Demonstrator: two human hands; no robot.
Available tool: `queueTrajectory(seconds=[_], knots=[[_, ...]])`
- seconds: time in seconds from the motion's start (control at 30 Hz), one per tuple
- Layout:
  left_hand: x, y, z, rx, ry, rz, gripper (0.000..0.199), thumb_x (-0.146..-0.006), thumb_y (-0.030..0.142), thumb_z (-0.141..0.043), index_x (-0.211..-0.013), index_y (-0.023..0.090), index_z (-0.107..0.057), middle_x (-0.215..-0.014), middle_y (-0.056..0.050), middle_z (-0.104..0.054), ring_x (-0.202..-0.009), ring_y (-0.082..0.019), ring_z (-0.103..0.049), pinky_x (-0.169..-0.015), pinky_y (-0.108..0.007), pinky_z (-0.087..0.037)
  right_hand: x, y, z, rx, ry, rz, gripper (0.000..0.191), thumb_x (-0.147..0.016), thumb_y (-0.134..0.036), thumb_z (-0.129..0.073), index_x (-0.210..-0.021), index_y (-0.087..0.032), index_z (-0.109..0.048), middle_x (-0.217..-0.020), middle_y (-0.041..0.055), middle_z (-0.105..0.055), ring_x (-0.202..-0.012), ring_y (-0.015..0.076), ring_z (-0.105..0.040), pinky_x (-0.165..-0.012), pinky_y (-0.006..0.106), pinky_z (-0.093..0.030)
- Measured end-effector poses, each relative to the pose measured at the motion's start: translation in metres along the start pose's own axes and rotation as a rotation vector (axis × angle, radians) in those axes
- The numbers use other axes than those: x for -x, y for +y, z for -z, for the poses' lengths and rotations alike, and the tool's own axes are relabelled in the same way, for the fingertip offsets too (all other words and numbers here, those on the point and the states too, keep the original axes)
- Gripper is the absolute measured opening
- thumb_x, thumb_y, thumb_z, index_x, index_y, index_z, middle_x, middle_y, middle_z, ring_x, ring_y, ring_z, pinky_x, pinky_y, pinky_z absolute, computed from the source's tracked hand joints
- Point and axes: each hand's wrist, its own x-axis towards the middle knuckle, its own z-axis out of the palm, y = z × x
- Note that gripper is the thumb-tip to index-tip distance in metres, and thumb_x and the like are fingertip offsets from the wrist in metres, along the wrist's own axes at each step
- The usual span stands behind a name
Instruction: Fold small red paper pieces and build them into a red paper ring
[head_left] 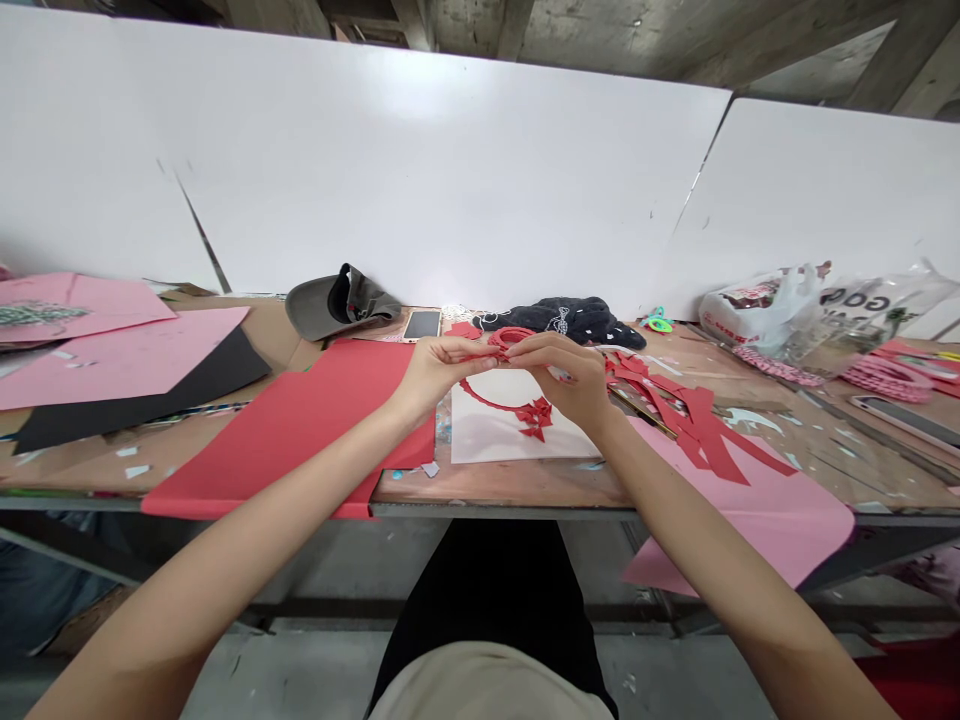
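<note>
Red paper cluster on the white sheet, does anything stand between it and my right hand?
Nothing visible does: your right hand shows just above the red paper cluster, and the red paper strips lie off to the right.

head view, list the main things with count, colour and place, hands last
table: 1, brown, middle
wall panels: at least 2, white, behind
cap: 1, grey, back left
phones: 2, pale-edged, beside cap and far right
large sheet: at least 1, red, left
pink sheets: at least 3, pink, left and right
black sheet: 1, black, left
white sheet: 1, white, centre
ring: at least 1, red, on white sheet
strips: several, red, right
cloth: 1, dark, back centre
bags: at least 2, white and clear, back right
small piece: 1, red, centre
left hand: 1, bare, at small piece
right hand: 1, bare, at small piece
</note>
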Motion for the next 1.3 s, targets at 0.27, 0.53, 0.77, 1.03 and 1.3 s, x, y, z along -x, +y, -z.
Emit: queueTrajectory(seconds=[0.27,0.53,0.77,1.03,1.3], knots=[[0.0,-0.002,0.001,-0.014,-0.028,0.009,0.029,-0.062,0.035,-0.086,-0.086,0.021,-0.079,-0.094,-0.008,-0.076,-0.098,-0.026,-0.069,-0.097,-0.042,-0.051,0.0,0.005,0.002,0.096,-0.054,0.107,0.022,-0.091,-0.012,-0.052,-0.09,-0.027,-0.068,-0.093,0.0028,-0.074,-0.089,0.0175,-0.07,-0.078,0.036,-0.06],[-0.001,-0.002,0.002,-0.076,-0.023,-0.044,0.027,-0.063,0.036,-0.084,-0.085,0.021,-0.079,-0.097,-0.008,-0.076,-0.098,-0.026,-0.069,-0.095,-0.041,-0.052,0.001,0.006,0.003,0.108,-0.068,0.144,0.022,-0.09,-0.009,-0.051,-0.095,-0.025,-0.066,-0.094,0.0046,-0.073,-0.091,0.0174,-0.069,-0.078,0.035,-0.059],[-0.001,-0.003,0.002,-0.18,-0.023,-0.092,0.024,-0.065,0.034,-0.083,-0.084,0.021,-0.079,-0.093,-0.008,-0.076,-0.095,-0.027,-0.07,-0.091,-0.04,-0.054,0.001,0.007,0.003,0.118,-0.121,0.147,0.022,-0.091,-0.008,-0.05,-0.093,-0.023,-0.066,-0.091,0.0058,-0.073,-0.09,0.017,-0.068,-0.078,0.034,-0.058],[0.0,-0.001,0.0,-0.131,-0.027,-0.07,0.023,-0.067,0.031,-0.082,-0.087,0.019,-0.079,-0.095,-0.007,-0.076,-0.096,-0.024,-0.069,-0.092,-0.038,-0.054,-0.001,0.0,0.0,0.071,-0.022,-0.095,0.011,-0.09,-0.018,-0.058,-0.086,-0.022,-0.068,-0.082,0.0045,-0.071,-0.08,0.0164,-0.067,-0.071,0.03,-0.055],[-0.003,-0.007,0.003,-0.066,-0.057,-0.024,0.025,-0.068,0.032,-0.081,-0.089,0.019,-0.078,-0.09,-0.008,-0.076,-0.09,-0.023,-0.069,-0.091,-0.039,-0.053,0.003,0.003,-0.01,-0.061,0.03,-0.464,0.014,-0.079,-0.035,-0.073,-0.079,-0.021,-0.072,-0.079,0.002,-0.072,-0.074,0.0162,-0.066,-0.072,0.031,-0.056]])
